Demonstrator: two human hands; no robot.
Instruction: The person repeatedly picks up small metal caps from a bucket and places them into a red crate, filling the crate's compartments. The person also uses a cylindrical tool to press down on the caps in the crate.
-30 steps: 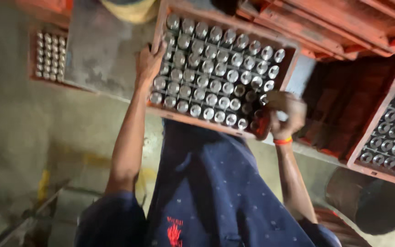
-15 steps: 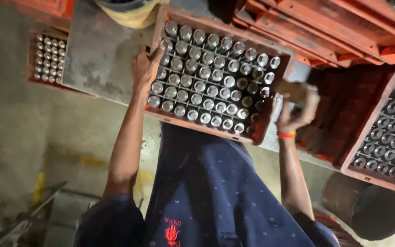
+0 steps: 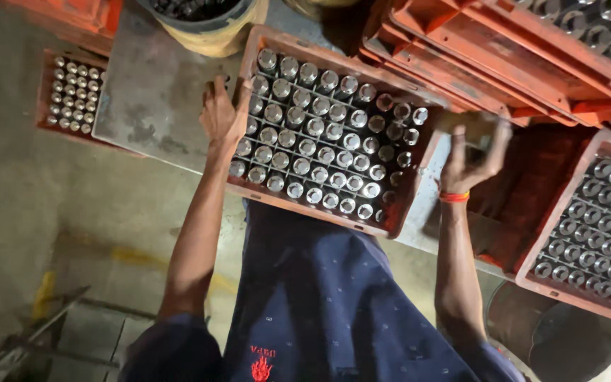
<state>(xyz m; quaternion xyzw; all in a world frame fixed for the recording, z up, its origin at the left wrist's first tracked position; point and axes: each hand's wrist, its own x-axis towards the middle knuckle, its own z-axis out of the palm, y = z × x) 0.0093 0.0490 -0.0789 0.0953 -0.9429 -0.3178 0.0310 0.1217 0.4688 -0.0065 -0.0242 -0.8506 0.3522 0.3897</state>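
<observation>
— What changed?
— The right hand (image 3: 472, 157) has lifted off the crate (image 3: 419, 185), fingers curled round something blurred
— The left hand (image 3: 224, 113)?
— Still lies open on the crate's left rim, on the surface (image 3: 157, 92)

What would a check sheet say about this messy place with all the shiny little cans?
Surface: grey metal table, stained.
Job's things: red crate on the table, nearly full of silver-topped cylinders.
Clutter: more red crates stacked right; yellow bucket above.
Hands: left hand rests on the crate's left edge; right hand raised beside the crate, blurred, grip unclear.
Cables: nothing seen.
Surroundings: concrete floor; small crate left.
</observation>
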